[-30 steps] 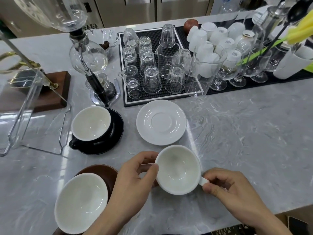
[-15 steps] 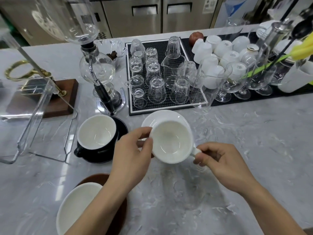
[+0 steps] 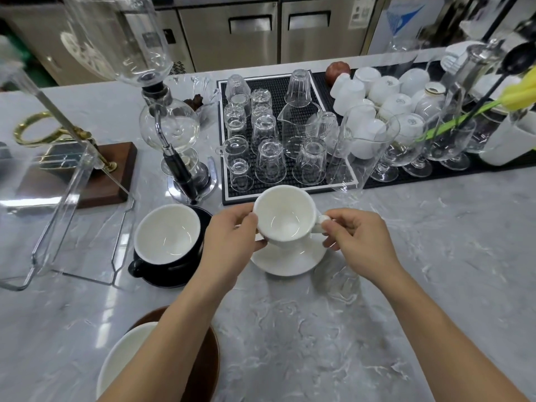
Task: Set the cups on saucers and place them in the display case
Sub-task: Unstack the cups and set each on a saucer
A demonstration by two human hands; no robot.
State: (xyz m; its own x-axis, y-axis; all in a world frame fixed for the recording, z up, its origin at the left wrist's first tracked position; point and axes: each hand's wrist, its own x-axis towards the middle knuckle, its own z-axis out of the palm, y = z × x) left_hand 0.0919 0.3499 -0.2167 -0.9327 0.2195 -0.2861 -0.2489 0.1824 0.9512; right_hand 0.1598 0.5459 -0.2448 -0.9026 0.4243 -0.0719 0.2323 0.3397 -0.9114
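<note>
A white cup [image 3: 285, 216] is held over the white saucer [image 3: 290, 259], its base at or just above the saucer's centre; contact is hidden. My left hand [image 3: 229, 245] grips the cup's left rim. My right hand [image 3: 359, 242] pinches its handle on the right. To the left stands a black cup with a white inside [image 3: 166, 235] on a black saucer [image 3: 171, 278]. At the bottom left another white cup [image 3: 119, 367] rests on a brown saucer [image 3: 204, 364], partly hidden by my left forearm. A clear acrylic display case [image 3: 72, 198] stands open at the far left.
A glass siphon coffee maker [image 3: 171, 134] stands behind the black cup. A black mat [image 3: 278, 88] holds several upturned glasses, with white cups [image 3: 385, 91] and stemmed glasses [image 3: 383, 158] to its right. A wooden base [image 3: 87, 175] with a brass stand sits inside the case.
Both hands carried the white cup away from me, from the near counter to a spot over the white saucer. The camera view also tilted up.
</note>
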